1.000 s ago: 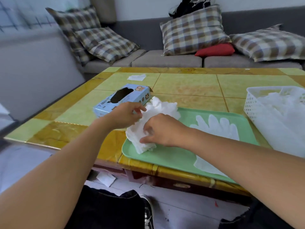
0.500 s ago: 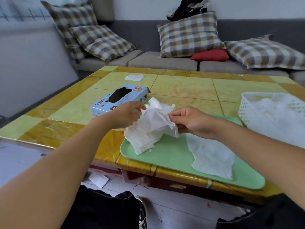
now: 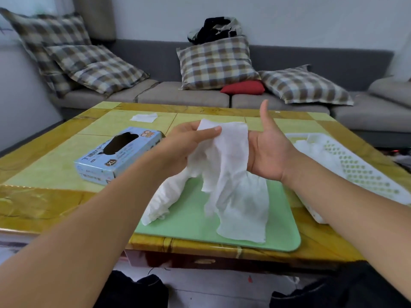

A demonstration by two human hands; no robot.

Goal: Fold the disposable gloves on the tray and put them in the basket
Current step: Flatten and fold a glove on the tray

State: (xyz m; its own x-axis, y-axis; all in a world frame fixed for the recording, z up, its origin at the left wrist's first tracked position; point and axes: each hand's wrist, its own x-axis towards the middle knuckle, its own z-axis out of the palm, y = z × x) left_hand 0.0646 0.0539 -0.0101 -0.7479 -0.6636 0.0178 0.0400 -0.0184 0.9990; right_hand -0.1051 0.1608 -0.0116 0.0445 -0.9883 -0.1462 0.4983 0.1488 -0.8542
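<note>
Above the green tray point(image 3: 193, 221) my left hand point(image 3: 184, 143) pinches the top edge of a white disposable glove point(image 3: 231, 156) between thumb and fingers. The glove hangs down in front of my right hand point(image 3: 269, 150), whose palm faces me with the thumb raised; its fingers are hidden behind the glove. More crumpled white gloves point(image 3: 164, 196) trail from the held one down onto the tray's left side, and a flat piece point(image 3: 244, 218) lies toward its front. The white perforated basket point(image 3: 355, 165) stands to the right with white gloves inside.
A light blue glove box point(image 3: 117, 154) lies left of the tray on the yellow tiled table point(image 3: 44, 174). A small white sheet point(image 3: 143, 117) lies at the far side. A grey sofa with checked cushions point(image 3: 215, 63) runs behind the table.
Both hands have risen from the tray, lifting the glove bundle. The right hand has turned palm toward me behind the glove, and the view has tilted upward.
</note>
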